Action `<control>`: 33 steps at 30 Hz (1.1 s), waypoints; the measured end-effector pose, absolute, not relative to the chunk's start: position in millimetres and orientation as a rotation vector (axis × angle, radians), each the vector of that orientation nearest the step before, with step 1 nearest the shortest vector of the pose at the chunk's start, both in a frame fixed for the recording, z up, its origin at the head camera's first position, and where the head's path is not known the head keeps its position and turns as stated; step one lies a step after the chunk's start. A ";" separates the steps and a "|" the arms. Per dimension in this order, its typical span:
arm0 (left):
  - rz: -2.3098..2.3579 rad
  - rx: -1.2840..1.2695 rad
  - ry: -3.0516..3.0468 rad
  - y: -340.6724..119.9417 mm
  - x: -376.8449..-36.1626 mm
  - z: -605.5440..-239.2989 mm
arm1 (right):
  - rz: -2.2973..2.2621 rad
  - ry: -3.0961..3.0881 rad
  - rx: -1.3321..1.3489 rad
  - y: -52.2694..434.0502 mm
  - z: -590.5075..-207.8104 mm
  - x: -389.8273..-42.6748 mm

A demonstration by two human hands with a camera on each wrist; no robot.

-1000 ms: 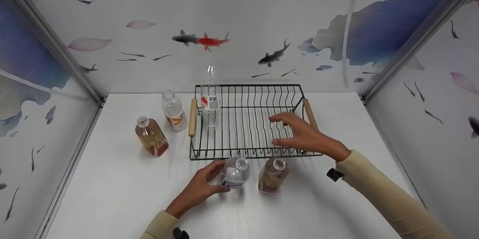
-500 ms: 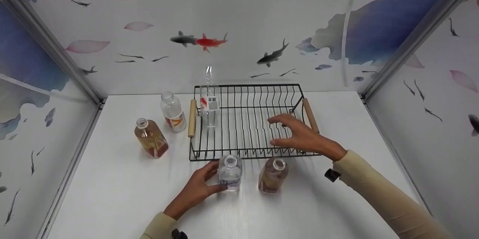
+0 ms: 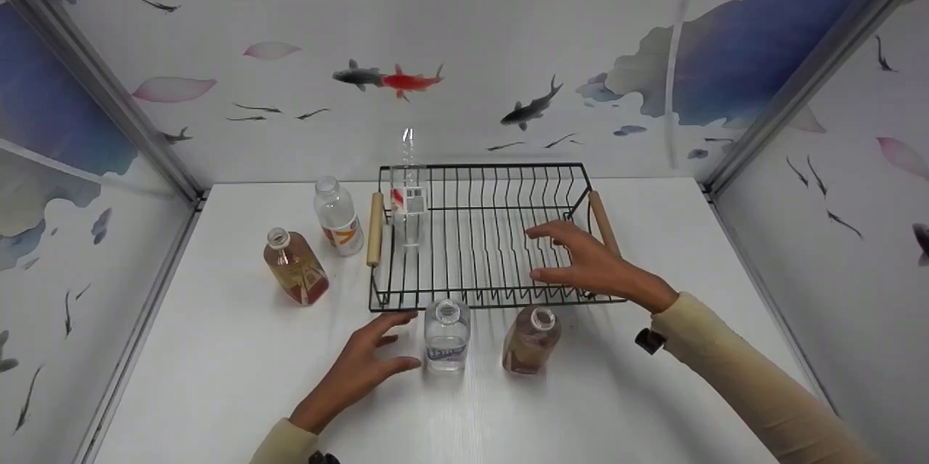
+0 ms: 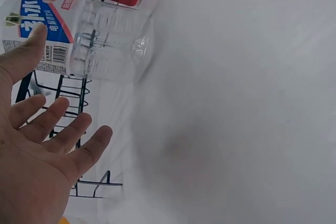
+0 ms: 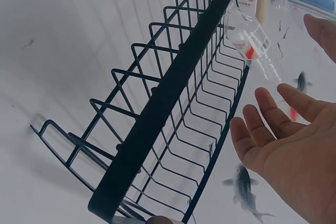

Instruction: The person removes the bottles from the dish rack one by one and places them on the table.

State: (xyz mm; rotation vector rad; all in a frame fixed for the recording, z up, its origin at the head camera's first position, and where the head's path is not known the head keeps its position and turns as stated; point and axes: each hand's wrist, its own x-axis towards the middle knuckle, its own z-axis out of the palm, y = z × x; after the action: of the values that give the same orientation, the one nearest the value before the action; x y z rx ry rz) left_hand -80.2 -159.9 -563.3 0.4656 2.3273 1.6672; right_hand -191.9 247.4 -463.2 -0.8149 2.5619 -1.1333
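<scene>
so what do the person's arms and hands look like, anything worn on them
Both hands are bare: no gloves or rings show on the left hand or the right hand. Each arm wears a long, cream-coloured sleeve reaching the wrist, left sleeve and right sleeve. A small black device sits at each wrist, clearest under the right wrist.

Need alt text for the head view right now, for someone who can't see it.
A left hand lies open beside an upright clear bottle on a white table; a right hand hovers open over a black wire rack, with three more bottles nearby.
</scene>
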 end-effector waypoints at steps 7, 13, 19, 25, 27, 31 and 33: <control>1.594 0.465 2.400 -170.0 -78.1 -547.8 | -1.143 2.558 -0.842 247.4 -460.5 -193.8; 1.549 0.489 2.516 -175.6 -77.1 -530.1 | -1.159 2.543 -0.839 247.7 -459.7 -195.9; 1.547 0.507 2.595 -179.3 -79.6 -513.8 | -1.168 2.533 -0.791 248.8 -456.9 -200.4; 1.552 0.515 2.667 -181.1 -82.3 -505.8 | -1.181 2.540 -0.798 247.3 -455.8 -206.1; 1.546 0.508 2.706 -181.6 -82.9 -504.2 | -1.172 2.548 -0.797 245.9 -455.6 -207.1; 1.536 0.485 2.800 -182.8 -84.7 -502.2 | -1.146 2.563 -0.777 242.9 -455.5 -208.6; 1.538 0.476 2.847 -183.0 -86.0 -501.6 | -1.137 2.564 -0.765 241.8 -456.1 -209.7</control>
State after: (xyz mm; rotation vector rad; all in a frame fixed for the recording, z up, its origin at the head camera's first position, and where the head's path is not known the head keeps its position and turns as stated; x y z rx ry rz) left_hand -86.0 -183.0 -501.6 0.4762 2.8473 1.5377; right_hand -209.7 241.8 -456.1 -0.7654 2.5636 -1.1372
